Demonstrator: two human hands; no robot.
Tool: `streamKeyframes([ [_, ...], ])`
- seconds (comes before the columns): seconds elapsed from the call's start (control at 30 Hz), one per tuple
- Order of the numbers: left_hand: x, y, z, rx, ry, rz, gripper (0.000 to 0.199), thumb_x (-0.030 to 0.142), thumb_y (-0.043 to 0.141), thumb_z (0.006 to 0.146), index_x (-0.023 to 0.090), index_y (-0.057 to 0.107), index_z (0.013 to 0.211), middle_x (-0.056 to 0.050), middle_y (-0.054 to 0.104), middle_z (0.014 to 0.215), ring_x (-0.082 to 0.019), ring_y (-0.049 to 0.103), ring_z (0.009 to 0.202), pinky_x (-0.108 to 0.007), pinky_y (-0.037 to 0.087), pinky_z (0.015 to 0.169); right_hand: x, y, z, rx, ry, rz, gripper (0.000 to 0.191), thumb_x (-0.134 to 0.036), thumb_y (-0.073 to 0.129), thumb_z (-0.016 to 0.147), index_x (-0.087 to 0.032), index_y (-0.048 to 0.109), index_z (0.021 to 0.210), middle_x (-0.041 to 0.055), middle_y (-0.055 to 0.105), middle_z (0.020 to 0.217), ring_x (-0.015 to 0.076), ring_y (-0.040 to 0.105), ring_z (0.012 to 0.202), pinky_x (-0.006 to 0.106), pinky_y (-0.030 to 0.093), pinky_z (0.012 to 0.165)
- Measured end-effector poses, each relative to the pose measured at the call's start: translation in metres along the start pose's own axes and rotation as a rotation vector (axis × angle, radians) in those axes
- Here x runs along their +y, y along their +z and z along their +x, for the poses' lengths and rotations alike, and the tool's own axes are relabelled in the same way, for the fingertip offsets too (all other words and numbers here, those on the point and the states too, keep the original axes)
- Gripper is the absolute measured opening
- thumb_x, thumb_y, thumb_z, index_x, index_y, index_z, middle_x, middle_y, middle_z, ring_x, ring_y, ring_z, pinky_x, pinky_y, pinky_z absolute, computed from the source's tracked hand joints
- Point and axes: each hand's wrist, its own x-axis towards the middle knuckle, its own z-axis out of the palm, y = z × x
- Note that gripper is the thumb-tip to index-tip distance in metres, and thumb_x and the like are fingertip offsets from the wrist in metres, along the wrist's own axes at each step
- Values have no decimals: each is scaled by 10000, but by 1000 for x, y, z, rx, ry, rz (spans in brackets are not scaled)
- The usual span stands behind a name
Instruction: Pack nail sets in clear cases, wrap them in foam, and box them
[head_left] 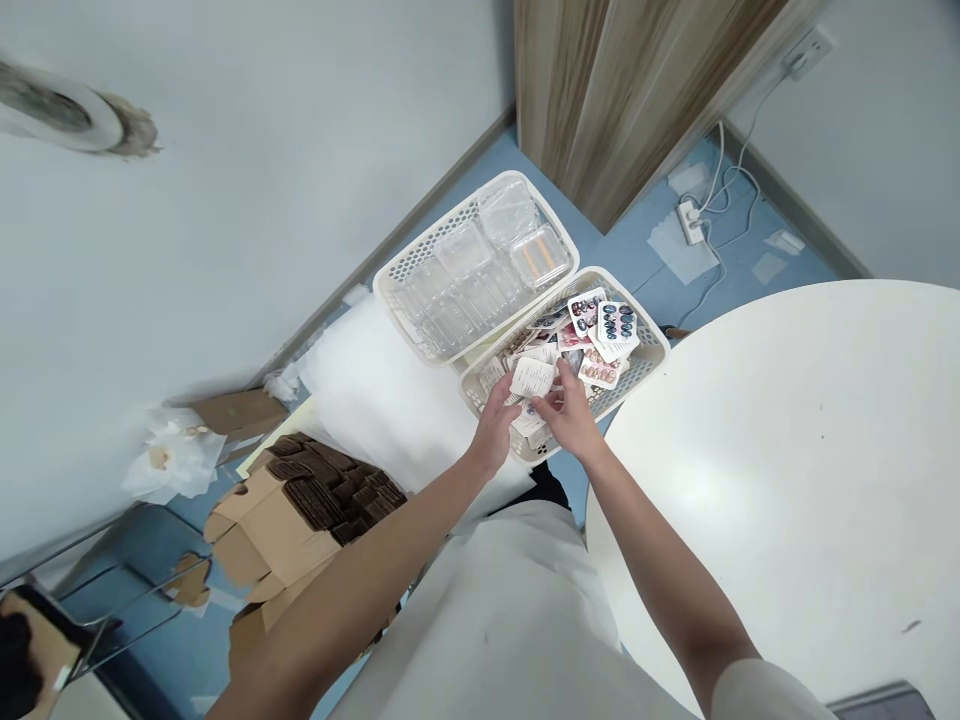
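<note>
A small white card (pixel 532 378) with printed lines is tilted up above a basket between my two hands. My left hand (pixel 493 430) grips its left edge, fingers closed. My right hand (pixel 574 415) is at its lower right side, thumb and fingers bent around that corner; the exact contact is partly hidden. Below them, a cream perforated basket (pixel 651 362) holds many similar cards. Several lie face up with rows of glossy oval pieces: a card with dark blue ones (pixel 617 322), one with dark red ones (pixel 586 312) and one with pinkish ones (pixel 601 368).
A second cream basket (pixel 390 290) with clear plastic boxes (pixel 465 290) adjoins the first. White wrapping sheet (pixel 367 375) lies to the left, beside a carton (pixel 281 525) of folded brown cardboard. A round white table (pixel 795 450) stands right. A power strip (pixel 690 222) with cables lies on the floor.
</note>
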Motion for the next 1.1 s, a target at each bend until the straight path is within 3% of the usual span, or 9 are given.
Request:
streamKeyframes([
  [0.27,-7,-26,-31,16,300,-54,473,188,491,704,212,415,1171,-68,446,1292,-201,367,1220,-325,371,934,-21,1,-36,-62,37,313,320,-361,559,722,-219,484,999,-32,485,739,105,524,605,278,462,607],
  [0.43,-13,-40,-68,-52,411,-41,442,191,502,702,196,438,1139,-90,492,1246,-209,416,1176,-348,382,914,-30,11,-84,17,1,434,262,-363,585,704,-210,494,897,-49,489,673,88,488,555,261,438,585],
  [0.57,-24,-49,-104,-90,501,34,376,175,552,680,192,504,1053,-80,538,1172,-196,459,1127,-334,369,927,-39,16,-131,135,-120,450,181,-360,549,735,-204,485,800,-53,458,606,82,427,506,234,395,506],
  [0.67,-37,-49,-132,-42,536,121,300,239,603,676,184,547,965,-76,568,1070,-192,507,1040,-314,409,865,-42,19,-171,307,-253,349,151,-352,523,753,-209,473,767,-45,446,593,93,414,507,238,379,485],
  [0.8,-59,-39,-166,-232,430,134,299,401,611,691,173,565,878,-40,602,827,-146,579,765,-281,465,705,-27,23,-225,530,-448,36,85,-301,492,771,-226,495,732,-11,488,631,121,444,548,274,405,519],
  [0.97,-83,-26,-193,-384,335,93,295,427,620,681,161,566,795,-15,605,715,-115,568,644,-268,476,665,13,20,-275,553,-706,-330,111,-215,467,791,-256,569,772,33,562,683,163,524,630,314,435,557],
  [1.1,-98,-15,-205,-498,297,140,262,415,594,710,157,550,722,-12,606,669,-116,568,624,-268,476,655,38,12,-304,576,-788,-556,155,-184,472,801,-266,603,823,47,606,705,168,537,636,314,422,561],
])
